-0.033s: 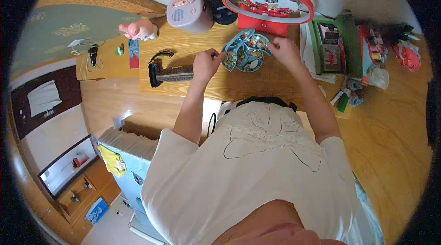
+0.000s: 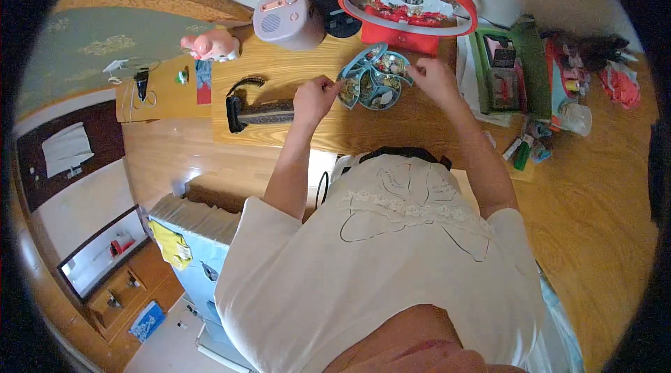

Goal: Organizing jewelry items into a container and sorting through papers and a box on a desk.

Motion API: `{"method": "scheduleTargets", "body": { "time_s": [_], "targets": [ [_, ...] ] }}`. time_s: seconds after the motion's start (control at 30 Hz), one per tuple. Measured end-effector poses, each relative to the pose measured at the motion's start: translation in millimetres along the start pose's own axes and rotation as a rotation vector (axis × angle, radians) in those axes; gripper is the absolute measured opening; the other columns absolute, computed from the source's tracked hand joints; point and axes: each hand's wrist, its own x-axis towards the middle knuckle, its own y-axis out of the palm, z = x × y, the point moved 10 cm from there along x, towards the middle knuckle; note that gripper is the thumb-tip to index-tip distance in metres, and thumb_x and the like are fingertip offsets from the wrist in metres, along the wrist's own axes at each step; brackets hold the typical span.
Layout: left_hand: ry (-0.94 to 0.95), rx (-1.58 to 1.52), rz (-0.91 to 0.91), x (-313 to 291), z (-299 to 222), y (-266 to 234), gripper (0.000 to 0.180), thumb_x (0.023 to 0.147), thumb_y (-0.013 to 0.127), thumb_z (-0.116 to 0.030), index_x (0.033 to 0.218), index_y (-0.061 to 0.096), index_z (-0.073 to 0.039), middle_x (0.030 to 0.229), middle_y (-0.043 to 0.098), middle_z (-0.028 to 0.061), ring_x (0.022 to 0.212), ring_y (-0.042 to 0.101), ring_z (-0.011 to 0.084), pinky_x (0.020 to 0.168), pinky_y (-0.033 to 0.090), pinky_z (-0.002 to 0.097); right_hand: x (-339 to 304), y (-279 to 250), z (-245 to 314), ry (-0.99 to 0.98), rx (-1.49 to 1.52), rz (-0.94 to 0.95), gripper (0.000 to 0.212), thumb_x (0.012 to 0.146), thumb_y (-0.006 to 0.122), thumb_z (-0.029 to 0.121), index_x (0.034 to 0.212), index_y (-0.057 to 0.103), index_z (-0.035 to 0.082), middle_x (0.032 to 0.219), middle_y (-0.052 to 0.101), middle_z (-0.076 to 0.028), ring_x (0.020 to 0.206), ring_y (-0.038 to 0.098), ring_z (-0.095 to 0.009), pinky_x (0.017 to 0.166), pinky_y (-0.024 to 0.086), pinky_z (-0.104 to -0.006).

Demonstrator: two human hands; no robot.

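Note:
A light-blue round compartment box (image 2: 382,106) with petal-shaped sections rests on the wooden desk, small jewellery-like pieces and beads inside. One blue petal-shaped lid or section (image 2: 368,54) tilts up at its far left. My left hand (image 2: 314,98) has its fingers curled, thumb and forefinger pinched at the box's left rim. At the opposite side my right hand (image 2: 433,79) pinches the right rim. The single pieces in the sections are too small to name.
Behind the box stands a red-rimmed round mirror (image 2: 351,15). A pale purple speaker-like device (image 2: 288,20) and a pink figurine (image 2: 215,45) are to its left. A black strap-like object (image 2: 235,113) lies near my left hand. At right sits a green box (image 2: 537,69).

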Motion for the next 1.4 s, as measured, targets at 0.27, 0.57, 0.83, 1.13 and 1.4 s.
{"method": "scheduleTargets", "body": {
  "time_s": [0.27,0.57,0.83,1.13,1.4],
  "targets": [
    [0.204,-0.149,-0.376,-44.3,-49.9,-37.5,0.015,0.075,0.067,-0.021,0.080,0.063,-0.007,0.073,0.063,0.0125,0.066,0.062,0.0300,0.057,0.049,0.0377,-12.0,-10.1,-0.5,0.001,0.140,-0.069,0.032,0.079,0.062,0.031,0.071,0.059,-0.001,0.064,0.057,-0.018,0.057,0.055,-0.032,0.055,0.043,-0.0392],
    [0.416,0.213,-0.110,-48.0,-104.8,38.6,0.014,0.077,0.060,-0.024,0.080,0.062,-0.010,0.074,0.062,0.0084,0.065,0.062,0.0262,0.054,0.049,0.0369,-49.5,-15.3,-21.1,0.051,0.190,-0.116,0.028,0.083,0.060,0.028,0.077,0.060,0.001,0.067,0.059,-0.017,0.057,0.056,-0.028,0.056,0.044,-0.0368],
    [0.395,0.414,-0.044,-44.3,-112.8,63.4,0.014,0.082,0.052,-0.024,0.082,0.061,-0.013,0.069,0.063,0.0084,0.061,0.063,0.0252,0.048,0.049,0.0393,-87.1,-18.2,-36.2,0.186,0.280,-0.091,0.027,0.085,0.058,0.027,0.088,0.062,0.001,0.078,0.064,-0.016,0.068,0.062,-0.025,0.063,0.047,-0.0352],
    [0.316,0.475,0.193,-29.6,-124.5,79.0,0.008,0.076,0.054,-0.011,0.078,0.061,-0.006,0.076,0.065,0.0138,0.068,0.065,0.0287,0.054,0.051,0.0407,-100.5,-11.2,-30.6,0.230,0.327,-0.044,0.027,0.084,0.059,0.026,0.085,0.061,-0.001,0.069,0.059,-0.011,0.061,0.054,-0.018,0.059,0.044,-0.0321],
    [0.248,0.196,-0.012,-34.7,-115.5,8.5,0.026,0.076,0.064,-0.033,0.081,0.064,-0.007,0.067,0.063,0.0147,0.061,0.063,0.0282,0.056,0.049,0.0406,-108.5,-13.6,-49.1,0.213,0.294,-0.054,0.031,0.085,0.057,0.031,0.089,0.062,0.000,0.079,0.063,-0.017,0.069,0.060,-0.028,0.063,0.046,-0.0366]
  ]
}}
